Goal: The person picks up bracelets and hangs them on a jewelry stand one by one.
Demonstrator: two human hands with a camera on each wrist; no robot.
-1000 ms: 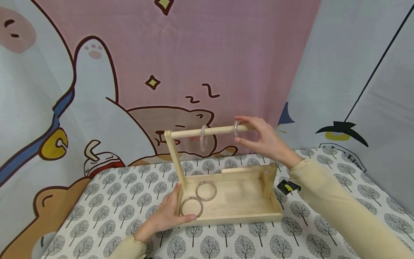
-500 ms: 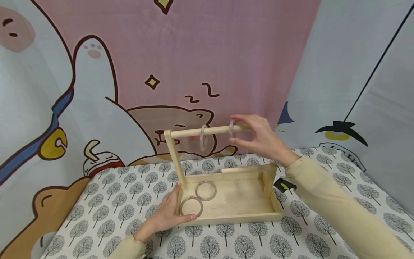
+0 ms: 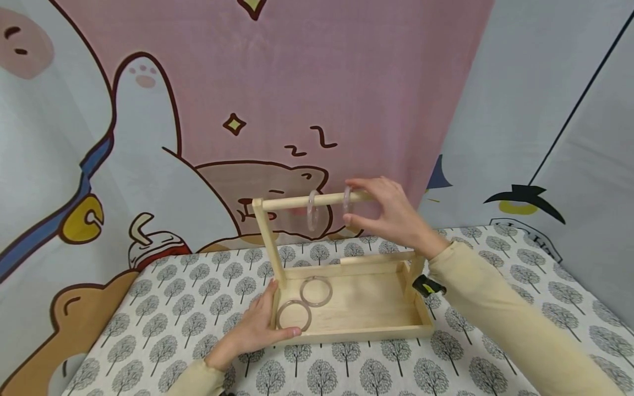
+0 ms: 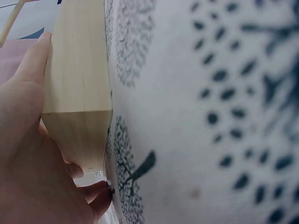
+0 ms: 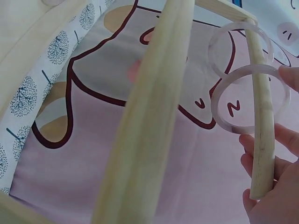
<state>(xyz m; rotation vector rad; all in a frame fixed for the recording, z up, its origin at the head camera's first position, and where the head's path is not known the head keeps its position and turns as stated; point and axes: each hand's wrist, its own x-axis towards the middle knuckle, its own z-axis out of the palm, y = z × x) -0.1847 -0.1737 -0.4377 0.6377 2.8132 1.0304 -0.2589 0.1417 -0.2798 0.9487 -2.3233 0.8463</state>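
A pale wooden bangle stand (image 3: 366,333) has a tray base and an upper rod (image 3: 284,203) on its left post. My left hand (image 3: 251,329) grips the tray's front left corner, thumb along the front wall. My right hand (image 3: 391,212) pinches a translucent pinkish bangle (image 5: 232,125) between thumb and fingers. That bangle encircles the upper rod, whose free end reaches in among my right fingers in the right wrist view. Further left, another bangle (image 3: 312,212) hangs on the rod. Two more, a back bangle (image 3: 331,292) and a front bangle (image 3: 310,319), lie in the tray's left part.
A shorter lower rod (image 3: 366,259) extends left from the stand's right post (image 3: 415,269), below my right forearm. The stand rests on a tree-patterned cloth (image 3: 195,308). Behind it hangs a cartoon-printed curtain (image 3: 297,82).
My right hand has moved left along the upper rod, bringing its bangle nearer the hanging one. My left hand and the stand have stayed in place.
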